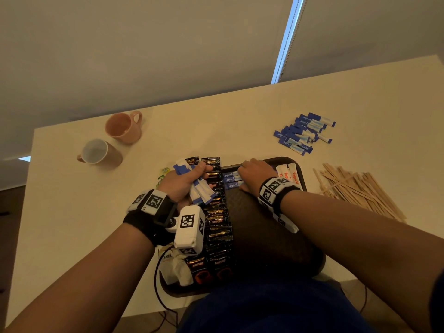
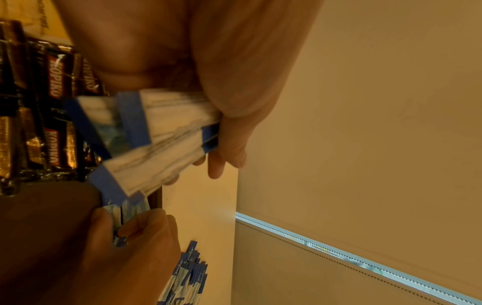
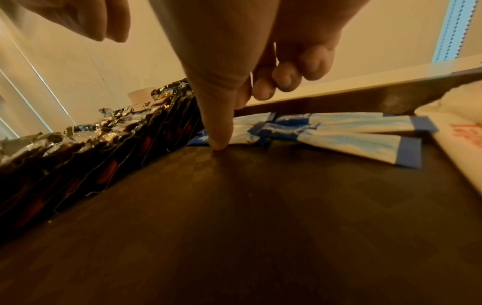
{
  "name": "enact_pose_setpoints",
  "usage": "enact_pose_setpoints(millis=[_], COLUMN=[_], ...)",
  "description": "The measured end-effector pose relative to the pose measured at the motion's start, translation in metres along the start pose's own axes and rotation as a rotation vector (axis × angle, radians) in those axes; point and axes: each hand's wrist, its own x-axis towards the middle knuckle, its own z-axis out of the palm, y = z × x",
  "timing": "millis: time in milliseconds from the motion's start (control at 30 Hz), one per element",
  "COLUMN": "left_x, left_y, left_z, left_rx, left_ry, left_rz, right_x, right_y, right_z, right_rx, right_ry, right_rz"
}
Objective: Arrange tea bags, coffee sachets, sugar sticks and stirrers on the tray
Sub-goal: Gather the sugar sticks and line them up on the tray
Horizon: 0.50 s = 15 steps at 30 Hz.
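Observation:
A dark brown tray (image 1: 264, 236) (image 3: 260, 227) lies in front of me. Black coffee sachets (image 1: 217, 222) (image 2: 52, 103) (image 3: 104, 154) run in a column down its left side, and tea bags (image 1: 175, 267) sit at its near left corner. My left hand (image 1: 201, 175) (image 2: 221, 144) grips a bundle of blue-and-white sugar sticks (image 1: 199, 188) (image 2: 161, 128) above that column. A few sugar sticks (image 1: 230, 180) (image 3: 339, 132) lie flat at the tray's far end. My right hand (image 1: 252, 174) (image 3: 234, 99) rests over them; its thumb (image 3: 219, 123) touches the tray beside one stick's end, with the fingers loosely curled above.
White sachets with red print (image 1: 287, 173) lie at the tray's far right. On the table, a loose pile of sugar sticks (image 1: 304, 133) (image 2: 187, 274) sits far right, with wooden stirrers (image 1: 355, 188) nearer on the right. Two mugs (image 1: 123, 127) (image 1: 98, 152) stand far left.

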Motion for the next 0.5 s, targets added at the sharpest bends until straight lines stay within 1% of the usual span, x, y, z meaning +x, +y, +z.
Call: enact_pose_setpoints(millis=[133, 233, 300, 367, 433, 500], left_x=[0.002, 0.003, 0.003, 0.002, 0.002, 0.000], left_y=[-0.002, -0.003, -0.003, -0.002, 0.001, 0.004], left_z=[0.001, 0.005, 0.008, 0.010, 0.013, 0.017], left_rx=[-0.010, -0.045, -0.082, -0.149, -0.219, -0.276], left_ry=[0.007, 0.000, 0.015, 0.048, 0.072, 0.044], left_rz=[-0.007, -0.013, -0.007, 0.000, 0.016, 0.035], right_x=[-0.003, -0.009, -0.013, -0.017, -0.020, -0.022], right_y=[0.005, 0.008, 0.006, -0.001, -0.010, -0.018], right_z=[0.000, -0.007, -0.015, -0.029, -0.046, -0.063], right_rx=[0.060, 0.211, 0.403, 0.580, 0.708, 0.823], right_ry=[-0.010, -0.023, 0.030, 0.136, 0.224, 0.234], right_rz=[0.038, 0.102, 0.101, 0.069, 0.020, -0.037])
